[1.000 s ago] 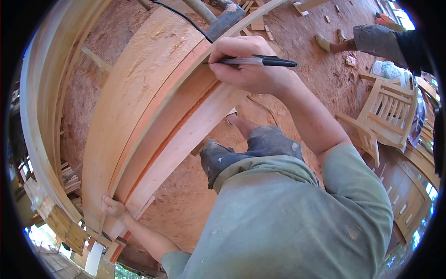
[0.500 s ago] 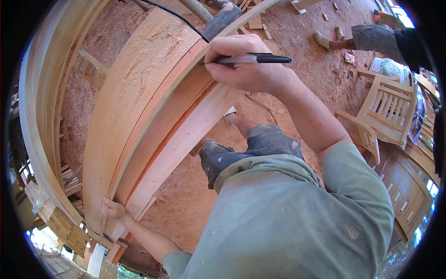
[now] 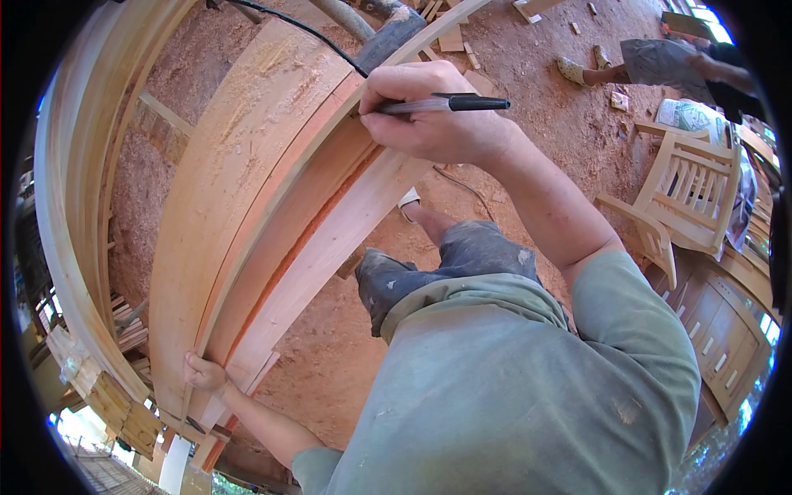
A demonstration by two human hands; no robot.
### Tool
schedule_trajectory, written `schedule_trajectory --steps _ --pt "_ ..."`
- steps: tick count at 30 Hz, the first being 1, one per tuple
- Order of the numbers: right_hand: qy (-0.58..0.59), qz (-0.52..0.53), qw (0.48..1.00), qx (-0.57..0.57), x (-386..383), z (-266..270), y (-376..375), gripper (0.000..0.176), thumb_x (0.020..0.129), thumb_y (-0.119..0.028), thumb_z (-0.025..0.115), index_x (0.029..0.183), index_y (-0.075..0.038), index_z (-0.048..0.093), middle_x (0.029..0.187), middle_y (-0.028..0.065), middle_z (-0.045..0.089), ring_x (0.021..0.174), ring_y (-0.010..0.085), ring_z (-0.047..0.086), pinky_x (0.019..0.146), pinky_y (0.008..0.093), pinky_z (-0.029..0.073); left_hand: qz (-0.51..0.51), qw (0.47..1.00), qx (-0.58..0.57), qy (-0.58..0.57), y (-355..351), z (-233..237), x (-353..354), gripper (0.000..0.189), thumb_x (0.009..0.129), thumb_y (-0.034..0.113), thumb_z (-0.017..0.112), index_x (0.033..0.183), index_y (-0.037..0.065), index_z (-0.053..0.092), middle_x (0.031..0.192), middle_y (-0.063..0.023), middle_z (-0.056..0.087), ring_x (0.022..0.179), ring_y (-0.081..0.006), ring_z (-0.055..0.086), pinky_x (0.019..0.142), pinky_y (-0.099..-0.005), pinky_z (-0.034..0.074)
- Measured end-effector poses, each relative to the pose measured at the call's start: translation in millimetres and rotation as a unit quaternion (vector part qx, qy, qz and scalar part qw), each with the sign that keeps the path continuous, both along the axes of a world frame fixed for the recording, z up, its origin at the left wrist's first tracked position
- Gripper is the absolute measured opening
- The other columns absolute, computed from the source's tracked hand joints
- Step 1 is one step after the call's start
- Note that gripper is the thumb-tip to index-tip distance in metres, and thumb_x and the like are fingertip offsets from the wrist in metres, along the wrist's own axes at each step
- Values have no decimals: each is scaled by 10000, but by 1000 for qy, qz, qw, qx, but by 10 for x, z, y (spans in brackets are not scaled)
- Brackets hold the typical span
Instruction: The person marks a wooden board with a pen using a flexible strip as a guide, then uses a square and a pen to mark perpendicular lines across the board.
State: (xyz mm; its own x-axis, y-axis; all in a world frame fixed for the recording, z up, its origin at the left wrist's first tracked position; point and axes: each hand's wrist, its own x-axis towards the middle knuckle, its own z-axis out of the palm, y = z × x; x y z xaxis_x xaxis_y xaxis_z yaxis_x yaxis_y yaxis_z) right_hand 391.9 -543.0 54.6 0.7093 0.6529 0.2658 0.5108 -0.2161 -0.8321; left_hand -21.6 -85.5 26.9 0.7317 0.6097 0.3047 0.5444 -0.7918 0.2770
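My right hand (image 3: 441,115) is closed round a pen (image 3: 478,103) with a clear barrel and a black cap on its back end. The pen's tip is hidden behind my fingers, close to a long thin wooden strip (image 3: 441,37). At the lower left, my left hand (image 3: 205,372) is closed on the edge of that same strip. The strip runs along a wide curved board (image 3: 219,173) scattered with wood shavings. On my side of it lies a pale plank (image 3: 330,235) beside an orange-red edge.
More curved boards (image 3: 78,198) stand at the left. A black cable (image 3: 305,25) crosses near the top. At the right are a wooden chair (image 3: 693,190) and a panelled wooden piece (image 3: 714,338). A person's legs (image 3: 660,62) show at the upper right; offcuts lie on the reddish floor.
My right hand and the pen have shifted slightly left. My left hand keeps its hold on the strip. At the upper right, the other person's arm has come into view.
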Motion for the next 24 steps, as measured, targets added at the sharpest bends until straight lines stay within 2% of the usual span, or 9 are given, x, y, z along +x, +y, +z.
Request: schedule_trajectory --steps 17,19,24 --pt "10 -5 1000 -13 2 11 17 51 808 -67 666 830 -25 648 714 125 662 675 301 666 629 369 537 1 1000 0 3 38 -31 -32 391 955 168 426 797 -81 682 767 -236 682 706 -384 655 670 -455 511" --pt "29 -2 999 -17 2 21 9 45 807 -61 665 829 -26 647 714 124 662 674 296 669 629 368 537 2 1000 4 21 100 -63 -90 388 959 180 433 861 -93 690 791 -248 684 725 -373 652 678 -448 505" --pt "22 -9 1000 -18 -5 7 23 39 805 -53 665 821 -27 641 707 124 655 671 299 666 624 371 534 3 1000 -11 8 24 -41 -38 372 945 170 435 832 -74 692 776 -230 684 715 -368 654 671 -442 509"
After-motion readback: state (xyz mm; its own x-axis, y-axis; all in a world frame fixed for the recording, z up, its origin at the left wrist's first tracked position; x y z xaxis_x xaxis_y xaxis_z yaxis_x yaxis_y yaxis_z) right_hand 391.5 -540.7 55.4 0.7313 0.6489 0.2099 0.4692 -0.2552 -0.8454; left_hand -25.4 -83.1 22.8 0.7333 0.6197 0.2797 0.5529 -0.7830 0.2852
